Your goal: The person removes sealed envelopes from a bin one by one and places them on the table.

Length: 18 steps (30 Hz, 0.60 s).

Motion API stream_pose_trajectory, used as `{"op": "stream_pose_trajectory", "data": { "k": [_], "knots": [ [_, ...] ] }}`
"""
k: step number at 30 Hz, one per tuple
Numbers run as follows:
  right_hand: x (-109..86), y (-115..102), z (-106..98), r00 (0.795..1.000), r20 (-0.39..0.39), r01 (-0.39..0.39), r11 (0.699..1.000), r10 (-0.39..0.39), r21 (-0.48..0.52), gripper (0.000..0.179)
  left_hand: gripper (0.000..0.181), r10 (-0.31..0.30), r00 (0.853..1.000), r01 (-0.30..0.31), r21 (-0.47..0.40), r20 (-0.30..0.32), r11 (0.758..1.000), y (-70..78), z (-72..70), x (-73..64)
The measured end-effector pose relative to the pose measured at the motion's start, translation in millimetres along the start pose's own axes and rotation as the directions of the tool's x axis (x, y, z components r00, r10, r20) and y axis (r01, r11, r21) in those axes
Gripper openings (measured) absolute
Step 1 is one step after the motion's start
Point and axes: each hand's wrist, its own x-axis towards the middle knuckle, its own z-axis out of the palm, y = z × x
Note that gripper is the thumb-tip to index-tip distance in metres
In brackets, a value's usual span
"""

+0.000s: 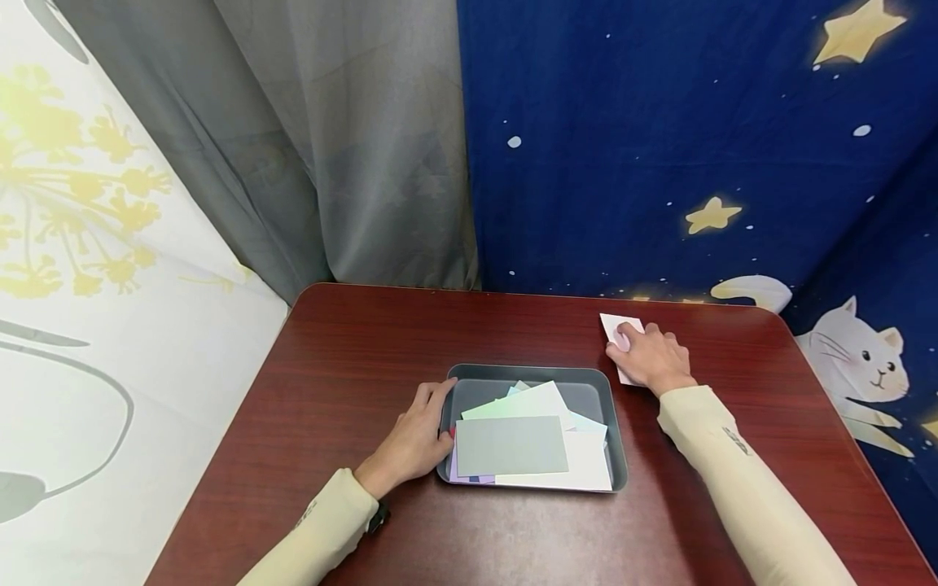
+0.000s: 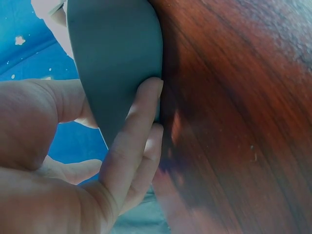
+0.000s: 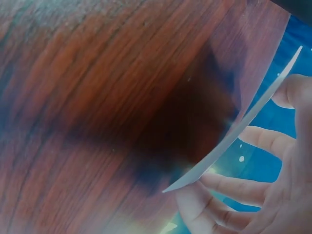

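Observation:
At the tray's left side, my left hand [image 1: 413,435] grips the rim of a dark grey rectangular tray [image 1: 476,391]. In the left wrist view its fingers lie along the outside of the tray wall [image 2: 114,53]. Paper cards lie overlapping in the tray: a grey card [image 1: 513,446] on top, with a pale green card [image 1: 528,400], a white card [image 1: 589,464] and a light blue card [image 1: 589,425] below it. My right hand [image 1: 655,358] holds a pale pink card [image 1: 612,325] beyond the tray's right corner. The right wrist view shows this card [image 3: 234,139] bowed between thumb and fingers.
A dark red-brown wooden table [image 1: 352,342] carries the tray. Behind it hang a grey curtain [image 1: 388,146] and a blue star-patterned curtain [image 1: 608,163]. To the left is a white cloth [image 1: 212,342] with yellow plant prints.

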Motion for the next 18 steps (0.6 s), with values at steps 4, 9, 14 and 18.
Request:
{"op": "stream_pose_trajectory", "data": {
  "k": [4,9,14,18],
  "knots": [
    [1.4,-1.3,1.6,0.999,0.026,-0.019,1.0,0.019,-0.002,0.069,0.083,-0.003,1.0,0.003,-0.001,0.002,1.0,-0.1,0.5,0.6],
    [3.9,-1.9,4.0,0.999,0.042,-0.035,0.999,0.035,-0.003,0.07,0.083,-0.004,1.0,0.004,-0.004,0.006,1.0,0.0,0.8,0.8],
    [5.6,-4.1,6.4,0.998,0.034,-0.045,0.999,0.046,-0.016,0.07,0.083,-0.002,1.0,0.002,0.001,-0.003,1.0,-0.4,1.2,0.7],
    [6.0,-5.7,7.8,0.998,0.027,-0.049,0.998,0.05,-0.033,0.071,0.082,-0.003,1.0,0.003,0.004,-0.004,1.0,-0.3,0.8,0.4]
  ]
}}
